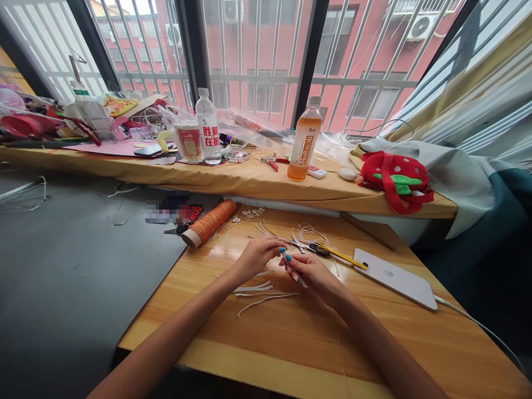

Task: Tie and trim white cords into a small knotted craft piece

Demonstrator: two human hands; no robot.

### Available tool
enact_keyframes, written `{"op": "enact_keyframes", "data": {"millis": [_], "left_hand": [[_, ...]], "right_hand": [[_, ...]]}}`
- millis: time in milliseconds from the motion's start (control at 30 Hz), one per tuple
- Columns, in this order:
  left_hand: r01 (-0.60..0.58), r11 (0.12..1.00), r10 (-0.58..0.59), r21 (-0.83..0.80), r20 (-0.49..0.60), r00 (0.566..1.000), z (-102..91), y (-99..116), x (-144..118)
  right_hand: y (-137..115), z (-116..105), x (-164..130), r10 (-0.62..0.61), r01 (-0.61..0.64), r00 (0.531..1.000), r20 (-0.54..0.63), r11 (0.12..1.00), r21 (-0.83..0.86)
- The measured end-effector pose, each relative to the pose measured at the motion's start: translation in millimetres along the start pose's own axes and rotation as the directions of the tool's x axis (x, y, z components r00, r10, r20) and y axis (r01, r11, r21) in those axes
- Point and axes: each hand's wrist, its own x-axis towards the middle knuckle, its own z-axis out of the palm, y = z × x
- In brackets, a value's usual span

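Above the wooden table, my left hand [262, 256] and my right hand [311, 272] meet, fingertips with blue nails pinched close together. Between them is a thin white cord [303, 284], its lower end showing under my right fingers; the rest is hidden by the fingers. Several cut white cords [266, 299] lie on the wood below my left wrist. Scissors [302, 247] rest just behind my hands. Beyond them is a loose coil of white cord [312, 233]. Small white knotted pieces [252, 213] sit near the back edge.
A spool of orange thread [210, 224] lies at the table's left edge. To the right are a yellow-handled tool [343, 256] and a white tablet [394, 277] with a cable. Two bottles and a red strawberry bag [394, 174] stand on the window ledge [249, 180].
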Motion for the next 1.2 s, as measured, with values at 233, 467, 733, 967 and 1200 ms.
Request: {"op": "enact_keyframes", "data": {"millis": [233,467,733,967,1200], "left_hand": [[-0.096,0.955,0.116,0.281,-0.056,0.992,5.3,-2.8,-2.8],[-0.012,0.948,0.036,0.319,-0.069,0.997,6.3,3.5,-2.1],[-0.072,0.795,0.105,0.603,-0.019,0.994,9.0,-2.0,-5.5],[-0.142,0.657,0.152,0.74,0.055,0.987,9.8,0.7,-8.1],[-0.057,0.69,0.103,0.721,-0.02,0.994,7.2,-4.0,-6.8]], "right_hand": [[-4.1,5.6,-3.5,-0.018,0.017,1.0,-0.011,0.996,-0.085],[-2.7,9.4,-2.6,-0.299,0.218,0.952,-0.061,0.807,-0.549],[2.9,7.9,-1.7,-0.382,0.222,0.918,-0.106,0.715,-0.663],[2.4,7.6,-1.5,-0.38,0.182,0.915,-0.136,0.689,-0.702],[3.6,9.1,-2.5,-0.392,0.245,0.918,-0.057,0.675,-0.696]]}}
